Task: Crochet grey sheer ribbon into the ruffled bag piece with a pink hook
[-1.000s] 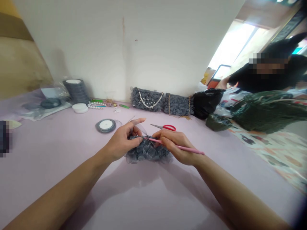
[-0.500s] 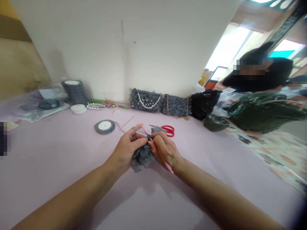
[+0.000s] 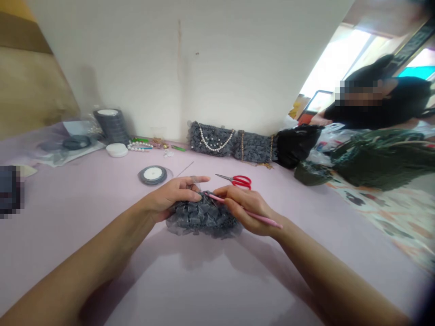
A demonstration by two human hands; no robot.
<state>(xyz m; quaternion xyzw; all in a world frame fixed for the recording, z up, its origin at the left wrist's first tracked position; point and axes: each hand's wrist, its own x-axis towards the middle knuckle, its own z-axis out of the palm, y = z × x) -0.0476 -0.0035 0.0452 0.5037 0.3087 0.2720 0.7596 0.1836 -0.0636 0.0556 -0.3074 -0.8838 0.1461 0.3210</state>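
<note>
A ruffled grey ribbon piece (image 3: 200,219) lies on the pale lilac table (image 3: 84,208) between my hands. My left hand (image 3: 173,197) pinches its upper edge, index finger stretched out and a strand of ribbon running over it. My right hand (image 3: 249,209) is closed round a pink crochet hook (image 3: 263,218), whose tip meets the grey piece beside my left thumb.
Red scissors (image 3: 239,181) lie just behind my hands. A grey ribbon spool (image 3: 152,174), a stack of spools (image 3: 111,125), a pearl string (image 3: 137,147) and two finished grey bags (image 3: 231,142) stand near the wall. Another person (image 3: 380,104) sits at the right behind dark green material (image 3: 380,158).
The grey piece, bunched up and lifted half a second ago, is spread flat again. The pink hook has swung back to point left across it.
</note>
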